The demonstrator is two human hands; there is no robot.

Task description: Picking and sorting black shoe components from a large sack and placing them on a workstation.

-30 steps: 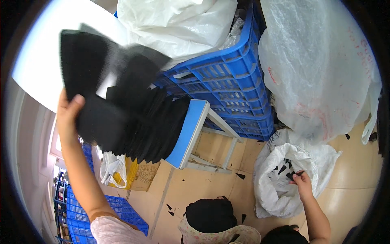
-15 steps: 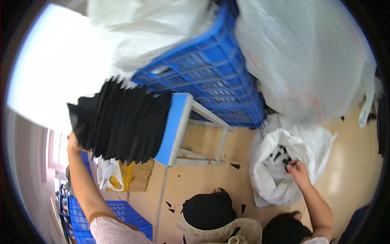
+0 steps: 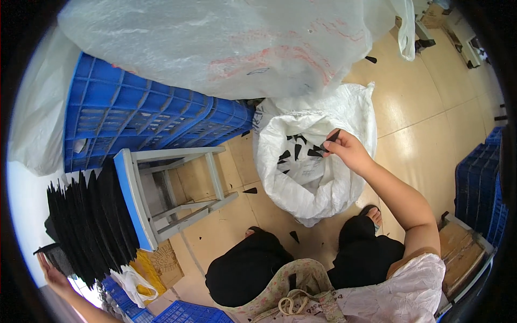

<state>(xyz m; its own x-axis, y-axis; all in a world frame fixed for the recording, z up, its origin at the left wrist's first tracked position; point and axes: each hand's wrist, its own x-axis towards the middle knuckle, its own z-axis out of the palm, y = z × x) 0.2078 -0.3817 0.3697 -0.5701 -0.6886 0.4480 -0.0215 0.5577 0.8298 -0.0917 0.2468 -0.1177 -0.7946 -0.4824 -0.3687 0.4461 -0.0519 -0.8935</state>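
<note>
My right hand (image 3: 349, 152) pinches a small black triangular scrap (image 3: 332, 140) over the mouth of a white woven sack (image 3: 274, 183). Several similar black scraps (image 3: 298, 152) lie inside the sack. At the far left, my left hand (image 3: 54, 275) has its fingers stretched out against the edge of a black mesh piece (image 3: 60, 257). That piece is at the outer face of a thick stack of black fabric pieces (image 3: 89, 223) with jagged edges. The stack sits on a blue-topped stool (image 3: 135, 200) with grey legs.
A blue plastic crate (image 3: 156, 110) stands beyond the stool, with a large translucent plastic bag (image 3: 237, 48) above it. Stray black scraps (image 3: 250, 190) lie on the tiled floor. Another blue crate (image 3: 476, 185) is at right, near a brown-topped stool (image 3: 458, 253).
The view has swung right, bringing the sack toward the middle and the stack to the left edge. The black scrap in my right hand now shows clearly, raised at the sack's rim.
</note>
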